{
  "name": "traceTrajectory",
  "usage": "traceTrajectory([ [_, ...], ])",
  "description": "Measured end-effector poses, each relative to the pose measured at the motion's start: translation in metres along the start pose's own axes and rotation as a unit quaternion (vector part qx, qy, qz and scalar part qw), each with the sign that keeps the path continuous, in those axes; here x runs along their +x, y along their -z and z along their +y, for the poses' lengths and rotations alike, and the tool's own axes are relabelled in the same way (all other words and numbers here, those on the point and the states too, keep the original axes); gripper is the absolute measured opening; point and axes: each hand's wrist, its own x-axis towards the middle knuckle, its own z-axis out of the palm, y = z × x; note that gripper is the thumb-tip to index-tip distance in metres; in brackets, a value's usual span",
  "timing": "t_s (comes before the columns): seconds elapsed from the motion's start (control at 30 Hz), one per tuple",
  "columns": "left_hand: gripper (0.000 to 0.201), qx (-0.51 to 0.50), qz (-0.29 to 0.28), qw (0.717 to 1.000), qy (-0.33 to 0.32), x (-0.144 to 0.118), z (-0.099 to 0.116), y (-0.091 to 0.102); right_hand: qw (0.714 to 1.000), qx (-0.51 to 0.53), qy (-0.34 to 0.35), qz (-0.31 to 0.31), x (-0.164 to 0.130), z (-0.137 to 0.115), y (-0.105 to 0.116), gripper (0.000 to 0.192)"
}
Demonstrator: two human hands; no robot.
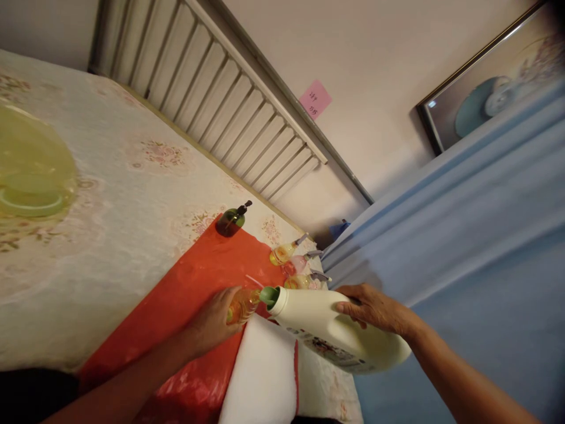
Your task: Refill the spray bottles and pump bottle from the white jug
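Jug [335, 333], cream plastic, tipped spout-first by right hand [373, 307] clamped on its handle; left hand [216, 324] wrapped around small amber bottle [242, 305], held mouth to spout over red sheet [198, 306]. 3 pump bottles [295, 265] stand just beyond.

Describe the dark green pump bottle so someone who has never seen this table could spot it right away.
Start at the red plastic sheet spread over the floral tablecloth. At its far corner, nearest the white slatted rail, stands the pump bottle. It is alone, dark green with a black pump, unlike the clear spray bottles clustered to the right.
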Motion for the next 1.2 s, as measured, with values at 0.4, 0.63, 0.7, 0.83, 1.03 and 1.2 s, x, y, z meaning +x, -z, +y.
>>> traceTrajectory([
  [0.4,0.067,-0.006,0.0,1.0,0.011,0.001,-0.002,-0.002,1.0,-0.007,-0.004,-0.002,-0.001,0.0,0.0,0.048],
  [0.63,0.066,0.004,0.001,1.0,0.001,0.002,-0.006,-0.004,1.0,-0.001,0.004,-0.002,-0.002,0.0,0.001,0.048],
  [0.7,0.068,0.013,0.002,1.0,0.004,0.002,-0.009,-0.006,1.0,-0.001,0.006,-0.001,-0.002,0.001,0.001,0.048],
  [0.83,0.069,0.026,-0.004,1.0,0.006,0.003,-0.013,-0.007,1.0,-0.004,0.002,0.0,-0.001,0.002,0.002,0.048],
  [1.03,0.069,0.028,-0.004,1.0,0.003,0.004,-0.016,-0.008,1.0,0.002,0.012,0.004,-0.002,0.003,0.002,0.044],
  [1.2,0.073,0.032,-0.02,0.999,0.016,0.006,-0.015,-0.006,1.0,0.001,0.012,-0.002,-0.003,0.002,0.003,0.044],
])
